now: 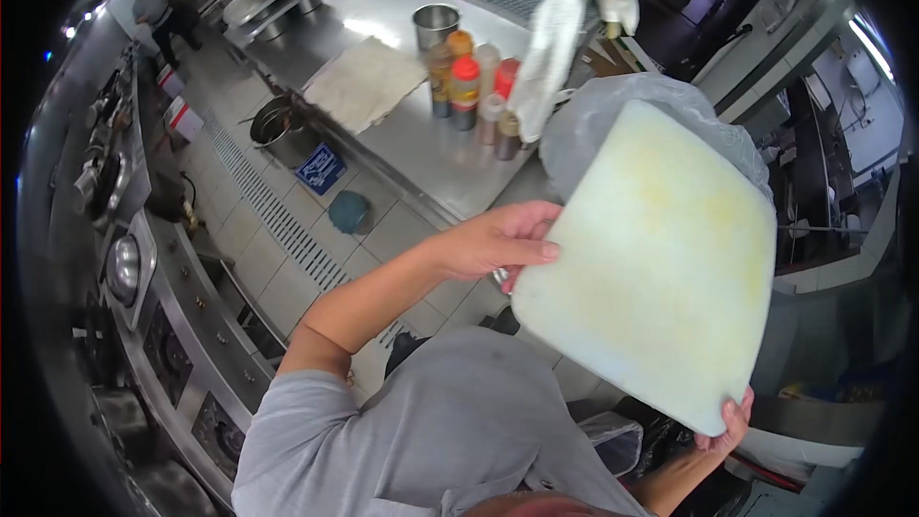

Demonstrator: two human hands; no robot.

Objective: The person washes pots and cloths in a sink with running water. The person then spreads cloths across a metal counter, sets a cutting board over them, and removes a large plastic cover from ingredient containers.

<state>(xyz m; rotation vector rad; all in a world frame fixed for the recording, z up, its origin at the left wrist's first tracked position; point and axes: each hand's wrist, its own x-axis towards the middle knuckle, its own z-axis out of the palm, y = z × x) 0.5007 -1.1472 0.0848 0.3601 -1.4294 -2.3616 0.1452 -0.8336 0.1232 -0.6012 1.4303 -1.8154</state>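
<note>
Both grips closed on the white cutting board, left hand at its left edge, right hand at its bottom corner, board held up in front of plastic bag, near steel surface carrying bottles.

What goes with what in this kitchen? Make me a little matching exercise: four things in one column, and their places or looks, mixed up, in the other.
Things
1. Pale board
2. Bottles
3. Flat cloth
4. Metal container

Places and looks
A. Spread out on the steel counter
B. Round, silver-coloured and open at the top
C. Held up between the left hand and the right hand
D. Grouped together, some with red caps

Right pairs
1-C
2-D
3-A
4-B
</note>
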